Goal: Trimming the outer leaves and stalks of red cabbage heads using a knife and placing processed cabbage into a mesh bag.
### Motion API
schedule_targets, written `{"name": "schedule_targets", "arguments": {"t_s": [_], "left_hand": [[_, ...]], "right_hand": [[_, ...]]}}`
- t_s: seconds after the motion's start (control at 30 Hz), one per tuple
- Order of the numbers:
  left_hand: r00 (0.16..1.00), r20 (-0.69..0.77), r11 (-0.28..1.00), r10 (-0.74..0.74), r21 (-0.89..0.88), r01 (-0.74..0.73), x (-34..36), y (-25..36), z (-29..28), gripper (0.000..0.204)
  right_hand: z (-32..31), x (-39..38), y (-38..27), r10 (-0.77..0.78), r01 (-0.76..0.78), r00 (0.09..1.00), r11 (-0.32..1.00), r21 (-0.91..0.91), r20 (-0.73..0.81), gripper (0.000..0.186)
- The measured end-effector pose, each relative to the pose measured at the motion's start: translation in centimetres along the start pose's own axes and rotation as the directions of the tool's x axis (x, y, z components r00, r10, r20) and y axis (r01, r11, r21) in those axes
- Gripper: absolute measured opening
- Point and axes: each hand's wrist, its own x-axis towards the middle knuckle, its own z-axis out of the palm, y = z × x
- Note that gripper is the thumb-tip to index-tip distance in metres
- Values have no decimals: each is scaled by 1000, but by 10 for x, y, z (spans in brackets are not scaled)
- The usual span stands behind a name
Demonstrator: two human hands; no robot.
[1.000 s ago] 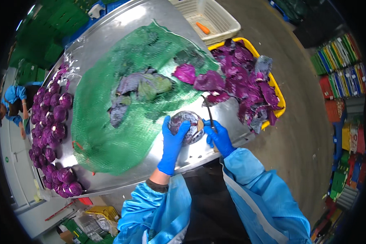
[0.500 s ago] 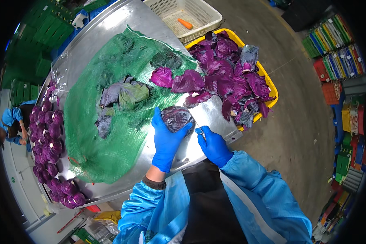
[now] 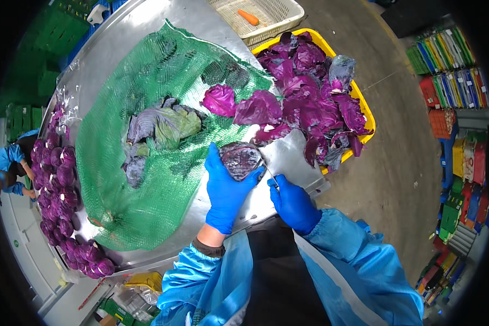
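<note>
My left hand [image 3: 226, 190], in a blue glove, is wrapped round a dark red cabbage [image 3: 241, 161] above the metal table's near right part. My right hand [image 3: 296, 204], gloved too, grips a knife [image 3: 270, 173]; its thin blade touches the cabbage's right side, and the handle is mostly hidden in my fist. Left of the cabbage a green mesh sack [image 3: 130, 212] lies spread out, with wilted outer leaves [image 3: 165, 126] on top. Loose purple leaves [image 3: 259, 108] lie beyond the cabbage, toward a yellow crate [image 3: 368, 108] heaped with more leaves.
Trimmed red cabbages [image 3: 65, 176] line the left edge of the metal table [image 3: 146, 22]. A cream crate [image 3: 288, 14] holding a carrot [image 3: 248, 17] stands at the far side. Another person [image 3: 13, 163] works at the far left. Stacked coloured crates [image 3: 467, 157] stand along the right.
Both my hands have shifted slightly right with the cabbage and knife. The view has also moved a little. My grips look the same.
</note>
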Motion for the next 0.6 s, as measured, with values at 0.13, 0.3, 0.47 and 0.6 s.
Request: {"name": "schedule_targets", "arguments": {"t_s": [0.13, 0.3, 0.47, 0.6], "left_hand": [[999, 26, 999, -27, 48, 26, 3, 3, 3, 118], [1000, 9, 998, 24, 65, -24, 4, -8, 6, 124], [1000, -11, 997, 7, -73, -7, 5, -20, 2, 114], [994, -17, 915, 104, -389, -103, -3, -47, 5, 101]], "right_hand": [[17, 26, 10, 44, -48, 998, 992, -116, -33, 20], [23, 36, 14, 122, -112, 991, 978, -174, 50, 22], [44, 70, 25, 144, -117, 987, 951, -287, 75, 29], [36, 59, 32, 77, -92, 992, 986, 140, 104, 51]]}}
